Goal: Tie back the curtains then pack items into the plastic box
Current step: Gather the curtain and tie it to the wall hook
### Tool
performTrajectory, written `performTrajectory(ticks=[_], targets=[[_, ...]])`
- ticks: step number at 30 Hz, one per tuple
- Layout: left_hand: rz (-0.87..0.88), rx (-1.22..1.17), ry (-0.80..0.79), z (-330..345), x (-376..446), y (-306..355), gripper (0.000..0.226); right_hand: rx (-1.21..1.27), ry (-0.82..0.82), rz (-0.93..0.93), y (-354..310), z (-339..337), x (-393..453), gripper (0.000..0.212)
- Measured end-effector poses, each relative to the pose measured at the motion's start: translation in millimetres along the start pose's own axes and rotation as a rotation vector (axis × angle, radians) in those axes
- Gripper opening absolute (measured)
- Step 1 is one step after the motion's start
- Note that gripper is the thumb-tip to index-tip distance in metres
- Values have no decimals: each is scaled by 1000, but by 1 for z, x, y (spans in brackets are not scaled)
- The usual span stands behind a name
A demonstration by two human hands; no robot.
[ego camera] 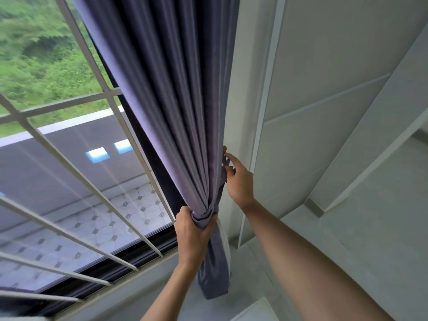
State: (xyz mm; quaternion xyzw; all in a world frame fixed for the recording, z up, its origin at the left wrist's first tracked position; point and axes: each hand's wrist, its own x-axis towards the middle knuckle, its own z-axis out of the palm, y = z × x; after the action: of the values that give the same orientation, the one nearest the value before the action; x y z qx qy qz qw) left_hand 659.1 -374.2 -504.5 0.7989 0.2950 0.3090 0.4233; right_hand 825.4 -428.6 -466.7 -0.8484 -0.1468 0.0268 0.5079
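A purple-grey curtain [176,107] hangs gathered at the right side of the window. A tieback band of the same fabric [203,220] wraps its waist. My left hand [192,235] is closed around the bunched curtain at the band. My right hand [238,181] is higher, beside the wall, pinching the band's upper end [224,174] between thumb and fingers. Below the band the curtain's tail [215,269] hangs loose. The plastic box is out of view.
White window bars [92,188] cross the glass on the left, with a sill [129,283] below. A white wall and panelled surface [312,112] rise on the right. A pale surface corner [257,311] shows at the bottom.
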Motion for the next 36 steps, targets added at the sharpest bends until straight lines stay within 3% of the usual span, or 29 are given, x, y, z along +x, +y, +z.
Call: performTrajectory(ticks=[8, 11, 15, 22, 26, 28, 31, 36], targets=[[-2, -10, -8, 3, 0, -3, 42, -179, 41, -62, 5, 1, 4, 17], [3, -14, -7, 3, -1, -3, 42, -186, 29, -28, 4, 0, 6, 18], [5, -11, -5, 3, 1, -3, 43, -166, -101, 80, 5, -6, 14, 30], [-19, -3, 22, 3, -1, -3, 45, -122, -288, 210, 16, -4, 18, 28], [-61, -41, -140, -9, 3, -19, 58, 54, -244, 329, 39, 0, -31, 32], [-122, -45, -296, -19, 2, -36, 69, 26, -355, 303, 47, 0, -68, 30], [-134, 146, -436, -27, 0, -58, 59, -56, -530, 228, 53, 2, -100, 23], [-63, 222, -370, -22, 16, -54, 29, -106, -451, 69, 49, 12, -97, 23]])
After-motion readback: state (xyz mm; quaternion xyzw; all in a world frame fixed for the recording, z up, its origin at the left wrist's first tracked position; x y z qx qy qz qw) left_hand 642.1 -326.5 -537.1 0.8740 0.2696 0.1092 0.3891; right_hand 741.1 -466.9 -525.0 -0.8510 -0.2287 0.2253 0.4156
